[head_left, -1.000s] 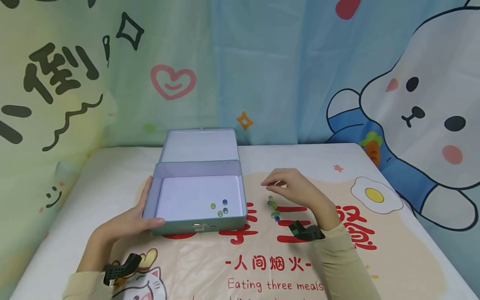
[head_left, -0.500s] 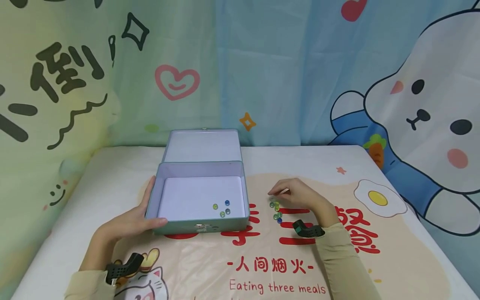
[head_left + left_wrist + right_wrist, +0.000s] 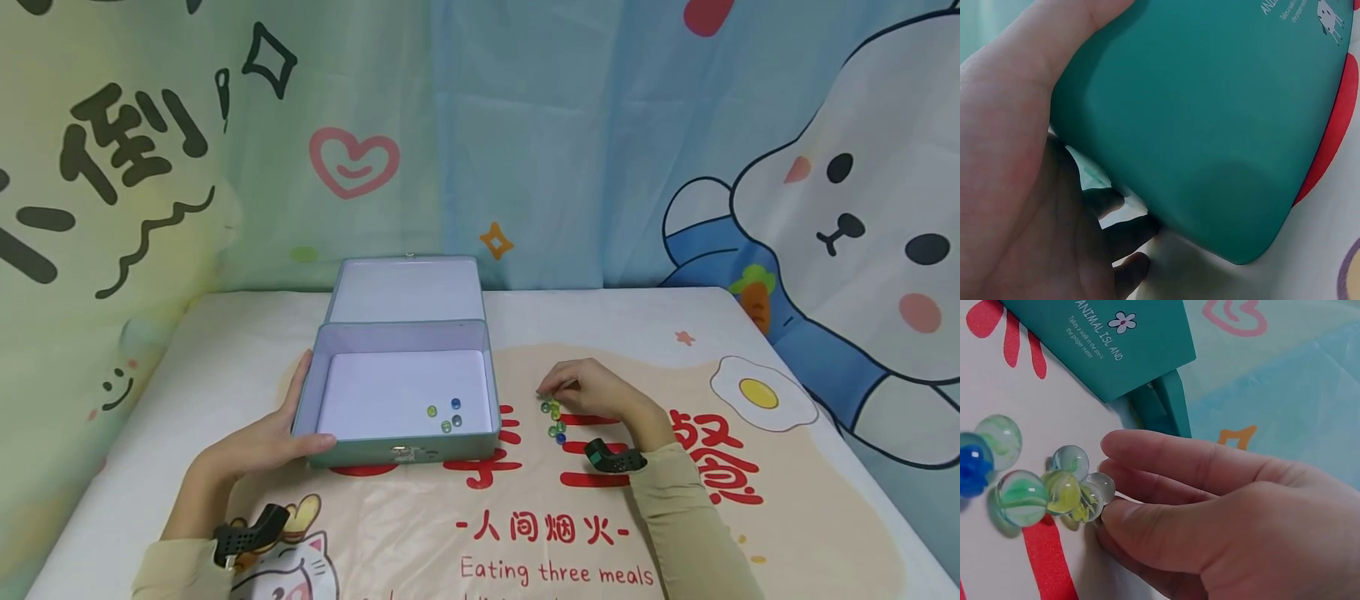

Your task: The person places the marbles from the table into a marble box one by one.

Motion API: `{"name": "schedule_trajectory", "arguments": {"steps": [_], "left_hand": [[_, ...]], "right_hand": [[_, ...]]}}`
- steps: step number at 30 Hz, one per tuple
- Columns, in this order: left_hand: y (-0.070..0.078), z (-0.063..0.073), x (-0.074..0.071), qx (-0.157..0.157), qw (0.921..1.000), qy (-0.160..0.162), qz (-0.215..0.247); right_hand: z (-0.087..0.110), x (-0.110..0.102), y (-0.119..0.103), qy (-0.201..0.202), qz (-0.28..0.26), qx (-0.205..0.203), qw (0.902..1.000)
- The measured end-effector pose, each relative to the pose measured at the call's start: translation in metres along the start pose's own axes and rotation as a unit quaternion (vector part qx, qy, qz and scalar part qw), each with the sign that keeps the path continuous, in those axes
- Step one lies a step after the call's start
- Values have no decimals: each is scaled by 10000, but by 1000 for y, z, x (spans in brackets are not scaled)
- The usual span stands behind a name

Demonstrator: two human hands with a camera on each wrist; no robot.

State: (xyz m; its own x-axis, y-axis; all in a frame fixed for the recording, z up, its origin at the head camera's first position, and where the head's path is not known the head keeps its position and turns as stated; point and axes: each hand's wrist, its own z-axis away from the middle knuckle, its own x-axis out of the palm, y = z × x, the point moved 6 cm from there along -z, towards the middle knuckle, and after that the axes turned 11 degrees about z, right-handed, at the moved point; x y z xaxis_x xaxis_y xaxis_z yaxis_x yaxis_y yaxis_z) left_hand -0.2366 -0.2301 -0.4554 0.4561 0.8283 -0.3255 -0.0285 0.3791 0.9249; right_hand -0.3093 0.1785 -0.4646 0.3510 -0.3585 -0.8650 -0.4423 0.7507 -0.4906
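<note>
Dipping lower than a second ago, right hand [image 3: 597, 390] touches a clear marble [image 3: 1102, 485] right of the green box [image 3: 382, 387] — within grasp, I judge; actual pinch unclear. Left hand [image 3: 258, 439] grips the box's corner.

Right hand [image 3: 600, 390] lowered since second ago; fingertips [image 3: 1117, 514] now at far marbles [image 3: 1022, 498].

Left fingers [image 3: 1130, 237] hold teal box [image 3: 1191, 144]; red print [image 3: 1334, 134] beside it.
</note>
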Motion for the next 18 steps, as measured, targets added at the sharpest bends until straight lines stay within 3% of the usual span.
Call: {"name": "schedule_trajectory", "arguments": {"steps": [18], "left_hand": [[-1, -1, 0, -23, 10000, 21, -25]], "right_hand": [[-3, 2, 0, 101, 378, 139, 9991]]}}
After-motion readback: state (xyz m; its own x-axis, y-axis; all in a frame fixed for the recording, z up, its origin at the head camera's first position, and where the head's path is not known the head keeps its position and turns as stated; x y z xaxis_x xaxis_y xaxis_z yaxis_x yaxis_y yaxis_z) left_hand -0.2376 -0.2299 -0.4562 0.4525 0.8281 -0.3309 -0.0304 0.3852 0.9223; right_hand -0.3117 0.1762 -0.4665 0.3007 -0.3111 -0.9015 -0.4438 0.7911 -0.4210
